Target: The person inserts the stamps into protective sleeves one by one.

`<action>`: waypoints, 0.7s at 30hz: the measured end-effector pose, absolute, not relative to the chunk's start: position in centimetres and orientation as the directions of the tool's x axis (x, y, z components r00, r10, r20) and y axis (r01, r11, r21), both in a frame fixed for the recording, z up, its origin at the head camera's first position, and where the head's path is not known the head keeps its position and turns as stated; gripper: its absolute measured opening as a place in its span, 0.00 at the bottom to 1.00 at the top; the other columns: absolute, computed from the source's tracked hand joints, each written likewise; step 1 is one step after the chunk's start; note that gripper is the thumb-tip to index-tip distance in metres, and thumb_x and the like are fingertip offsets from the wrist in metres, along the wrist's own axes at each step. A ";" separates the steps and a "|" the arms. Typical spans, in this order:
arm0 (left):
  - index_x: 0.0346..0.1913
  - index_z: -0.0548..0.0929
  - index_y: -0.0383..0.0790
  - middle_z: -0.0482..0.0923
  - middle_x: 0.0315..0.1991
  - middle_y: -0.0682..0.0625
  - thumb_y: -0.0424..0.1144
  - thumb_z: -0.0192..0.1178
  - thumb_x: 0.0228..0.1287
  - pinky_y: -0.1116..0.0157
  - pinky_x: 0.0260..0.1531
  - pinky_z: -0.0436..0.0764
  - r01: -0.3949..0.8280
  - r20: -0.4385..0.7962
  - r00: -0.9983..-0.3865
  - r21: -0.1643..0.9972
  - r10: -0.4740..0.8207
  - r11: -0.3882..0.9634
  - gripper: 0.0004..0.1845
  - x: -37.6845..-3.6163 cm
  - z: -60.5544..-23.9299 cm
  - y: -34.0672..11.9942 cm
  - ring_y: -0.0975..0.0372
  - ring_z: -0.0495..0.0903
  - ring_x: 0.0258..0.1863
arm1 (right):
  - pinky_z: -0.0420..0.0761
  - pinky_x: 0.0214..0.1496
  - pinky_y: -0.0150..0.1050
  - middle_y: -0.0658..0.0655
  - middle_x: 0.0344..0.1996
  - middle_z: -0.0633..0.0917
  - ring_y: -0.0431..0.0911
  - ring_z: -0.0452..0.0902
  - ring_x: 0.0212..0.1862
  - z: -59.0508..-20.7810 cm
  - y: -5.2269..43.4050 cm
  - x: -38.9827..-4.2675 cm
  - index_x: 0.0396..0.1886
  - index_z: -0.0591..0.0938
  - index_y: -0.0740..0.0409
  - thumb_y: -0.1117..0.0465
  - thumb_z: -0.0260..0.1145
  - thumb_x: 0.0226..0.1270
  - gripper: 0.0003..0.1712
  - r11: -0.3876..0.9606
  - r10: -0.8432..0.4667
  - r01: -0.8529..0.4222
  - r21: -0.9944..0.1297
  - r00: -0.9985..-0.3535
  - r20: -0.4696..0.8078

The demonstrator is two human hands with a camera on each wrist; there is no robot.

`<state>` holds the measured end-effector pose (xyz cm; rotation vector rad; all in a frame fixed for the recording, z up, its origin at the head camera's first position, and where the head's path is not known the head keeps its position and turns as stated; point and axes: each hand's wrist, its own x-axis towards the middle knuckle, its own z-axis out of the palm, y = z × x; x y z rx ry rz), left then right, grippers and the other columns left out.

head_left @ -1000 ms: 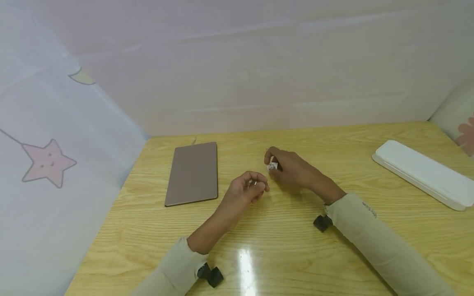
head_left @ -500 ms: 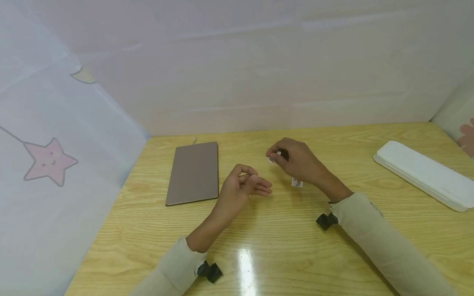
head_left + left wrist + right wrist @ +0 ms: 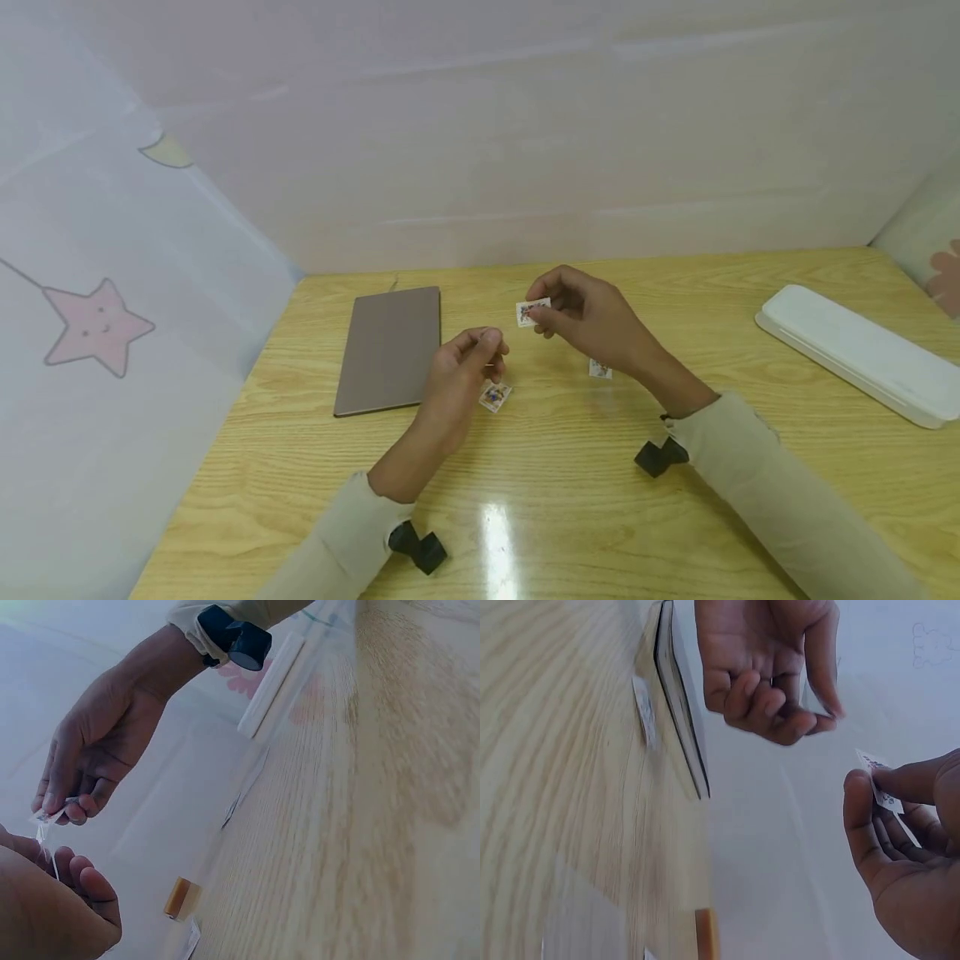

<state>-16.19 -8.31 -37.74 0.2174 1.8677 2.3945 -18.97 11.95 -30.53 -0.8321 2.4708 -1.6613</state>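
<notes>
My right hand hovers above the middle of the wooden table and pinches a small printed card between thumb and forefinger; the right wrist view shows the card edge-on at the fingertips. My left hand hangs just left of it with fingers curled and thumb against forefinger. It seems to pinch a thin clear sliver. One small printed card lies on the table under the left hand. Another lies beneath the right wrist.
A flat brown tablet-like slab lies at the left rear of the table. A long white case sits at the far right. Pale sheets wall in the table at the back and left.
A second small card now lies on the table under my left hand. The left hand has curled and lifted slightly left. The right hand now shows a card held out toward the left.
</notes>
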 end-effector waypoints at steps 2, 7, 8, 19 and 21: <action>0.45 0.73 0.30 0.73 0.38 0.45 0.46 0.55 0.66 0.63 0.34 0.73 0.015 0.065 -0.982 0.962 0.175 -0.272 0.19 -16.1 -37.7 -8.3 0.57 0.70 0.32 | 0.80 0.37 0.43 0.58 0.37 0.82 0.47 0.81 0.36 -30.4 11.7 -18.7 0.44 0.75 0.57 0.59 0.61 0.66 0.10 0.262 -0.456 -0.380 -0.887 -0.859 0.233; 0.46 0.74 0.28 0.73 0.38 0.45 0.45 0.56 0.66 0.65 0.32 0.73 0.021 0.073 -0.982 0.960 0.174 -0.280 0.19 -16.0 -37.7 -8.1 0.58 0.71 0.32 | 0.80 0.37 0.41 0.58 0.39 0.82 0.49 0.81 0.36 -30.3 11.2 -18.3 0.43 0.75 0.57 0.59 0.61 0.66 0.09 0.238 -0.444 -0.384 -0.892 -0.860 0.252; 0.45 0.74 0.29 0.73 0.38 0.45 0.45 0.56 0.66 0.64 0.32 0.73 0.022 0.072 -0.983 0.961 0.172 -0.277 0.19 -16.0 -37.7 -8.1 0.58 0.71 0.31 | 0.80 0.37 0.40 0.58 0.39 0.82 0.49 0.81 0.37 -30.3 11.1 -18.2 0.43 0.75 0.57 0.59 0.61 0.66 0.09 0.234 -0.444 -0.389 -0.891 -0.858 0.258; 0.48 0.71 0.25 0.73 0.38 0.44 0.46 0.55 0.66 0.65 0.31 0.72 0.048 0.101 -0.979 0.959 0.179 -0.280 0.23 -16.0 -37.8 -8.0 0.57 0.69 0.31 | 0.78 0.32 0.42 0.60 0.33 0.81 0.52 0.80 0.34 -29.9 10.8 -17.7 0.42 0.74 0.57 0.60 0.62 0.66 0.08 0.211 -0.432 -0.433 -0.876 -0.846 0.314; 0.48 0.71 0.25 0.72 0.38 0.44 0.46 0.55 0.66 0.65 0.31 0.72 0.053 0.106 -0.978 0.959 0.181 -0.277 0.23 -16.0 -37.8 -8.0 0.57 0.69 0.31 | 0.78 0.32 0.41 0.60 0.33 0.81 0.52 0.80 0.34 -29.8 10.8 -17.6 0.42 0.75 0.57 0.60 0.61 0.66 0.08 0.215 -0.430 -0.435 -0.875 -0.846 0.314</action>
